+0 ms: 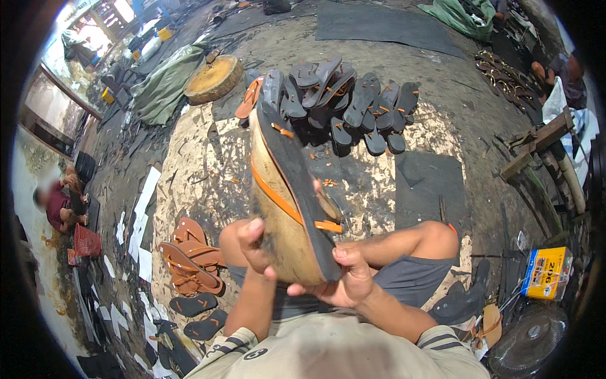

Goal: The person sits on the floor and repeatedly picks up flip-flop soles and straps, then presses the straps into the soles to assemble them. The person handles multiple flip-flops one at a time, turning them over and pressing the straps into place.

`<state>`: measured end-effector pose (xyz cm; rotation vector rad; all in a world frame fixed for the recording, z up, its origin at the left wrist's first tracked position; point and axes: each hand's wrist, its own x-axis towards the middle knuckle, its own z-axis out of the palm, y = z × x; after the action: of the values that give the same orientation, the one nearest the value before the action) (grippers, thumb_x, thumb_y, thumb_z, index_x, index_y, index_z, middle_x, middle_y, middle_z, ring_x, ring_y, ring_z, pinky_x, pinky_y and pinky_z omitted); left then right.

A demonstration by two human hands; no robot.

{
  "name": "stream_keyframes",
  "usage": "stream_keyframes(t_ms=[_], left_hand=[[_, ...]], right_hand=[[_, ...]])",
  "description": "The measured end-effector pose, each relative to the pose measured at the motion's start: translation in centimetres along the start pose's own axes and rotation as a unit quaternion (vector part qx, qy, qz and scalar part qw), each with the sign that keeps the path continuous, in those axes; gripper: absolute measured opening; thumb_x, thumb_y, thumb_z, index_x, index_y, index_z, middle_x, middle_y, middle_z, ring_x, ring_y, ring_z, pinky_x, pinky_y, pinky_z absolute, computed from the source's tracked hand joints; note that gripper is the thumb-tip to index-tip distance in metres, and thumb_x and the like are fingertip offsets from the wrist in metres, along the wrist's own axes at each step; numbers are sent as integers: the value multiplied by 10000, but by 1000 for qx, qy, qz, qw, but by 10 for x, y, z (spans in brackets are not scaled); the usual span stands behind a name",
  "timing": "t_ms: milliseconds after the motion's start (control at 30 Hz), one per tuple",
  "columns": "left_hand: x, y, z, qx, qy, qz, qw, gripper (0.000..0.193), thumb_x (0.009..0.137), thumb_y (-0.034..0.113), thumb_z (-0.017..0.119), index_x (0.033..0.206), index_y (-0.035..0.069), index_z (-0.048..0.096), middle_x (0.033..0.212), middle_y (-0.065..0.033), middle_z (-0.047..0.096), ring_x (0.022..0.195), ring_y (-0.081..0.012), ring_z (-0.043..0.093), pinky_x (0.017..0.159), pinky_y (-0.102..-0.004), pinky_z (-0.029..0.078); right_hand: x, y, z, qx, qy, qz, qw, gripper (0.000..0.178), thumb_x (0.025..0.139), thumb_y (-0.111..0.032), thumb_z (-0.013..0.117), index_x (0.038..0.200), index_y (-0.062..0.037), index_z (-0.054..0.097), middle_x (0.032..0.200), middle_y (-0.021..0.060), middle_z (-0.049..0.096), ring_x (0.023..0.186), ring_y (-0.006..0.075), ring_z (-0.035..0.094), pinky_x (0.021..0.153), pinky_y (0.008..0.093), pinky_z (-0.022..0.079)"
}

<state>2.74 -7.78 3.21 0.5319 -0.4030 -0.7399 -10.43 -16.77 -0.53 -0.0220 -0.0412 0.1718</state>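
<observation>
A large sandal [297,208] stands nearly upright in front of me, toe up. It has a dark sole, an orange strap [278,197] and a tan foot-shaped last [287,243] against the strap. My right hand [347,278] grips the heel end, with its thumb at the sole's edge and fingers under the heel. Curled along the last's lower left side, my left hand [251,247] steadies the sandal, its thumb apart from its fingers. Part of the far strap is hidden behind the sole.
Ahead lie many dark sandals [353,95] and a round wooden block [213,79]. Brown sandals [192,256] sit left of my legs. A yellow box [546,273] and a dark round fan-like grille [529,341] are at right. Another person [60,202] sits far left.
</observation>
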Motion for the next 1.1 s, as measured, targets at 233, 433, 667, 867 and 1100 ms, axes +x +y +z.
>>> stream_keyframes(t_ms=[233, 433, 667, 867, 1100], left_hand=[[-24, 5, -19, 175, 82, -140, 971, 843, 999, 101, 582, 1639, 6, 42, 1586, -164, 352, 1444, -266, 419, 1192, -415, 365], [-34, -2, -33, 386, 46, -68, 919, 919, 968, 51, 654, 1638, 2, 28, 1574, -182, 357, 1451, -265, 407, 1157, -380, 406], [-30, 17, -7, 417, 42, -15, 908, 1115, 907, 259, 782, 1633, -13, -19, 1653, -208, 227, 1513, -298, 297, 1231, -429, 267], [-29, 23, -33, 280, 154, 203, 926, 866, 1045, 611, 434, 1596, -19, 209, 1622, -149, 339, 1503, -260, 319, 1241, -416, 251], [-42, 129, -138, 278, 326, 259, 866, 640, 1089, 486, 427, 1540, 37, 363, 1554, -86, 415, 1413, -217, 374, 1193, -414, 281]], right_hand=[[14, -20, -10, -519, 123, -181, 826, 884, 947, -102, 670, 1611, -43, 90, 1469, 219, 432, 1336, 261, 499, 1155, 438, 412], [22, -33, -15, -365, 155, -112, 911, 713, 985, -199, 634, 1526, -23, 206, 1469, 197, 400, 1358, 282, 453, 1127, 436, 407], [36, -28, -10, -521, 162, -164, 822, 669, 972, -176, 695, 1487, -36, 293, 1432, 151, 401, 1333, 249, 440, 1131, 427, 379], [66, 2, 2, -551, 117, -288, 775, 736, 891, -232, 824, 1464, 0, 423, 1421, 167, 537, 1293, 274, 551, 964, 373, 537], [76, -37, -37, -742, 204, -151, 621, 568, 927, -370, 760, 1344, -10, 626, 1159, 226, 727, 1072, 248, 703, 950, 375, 531]])
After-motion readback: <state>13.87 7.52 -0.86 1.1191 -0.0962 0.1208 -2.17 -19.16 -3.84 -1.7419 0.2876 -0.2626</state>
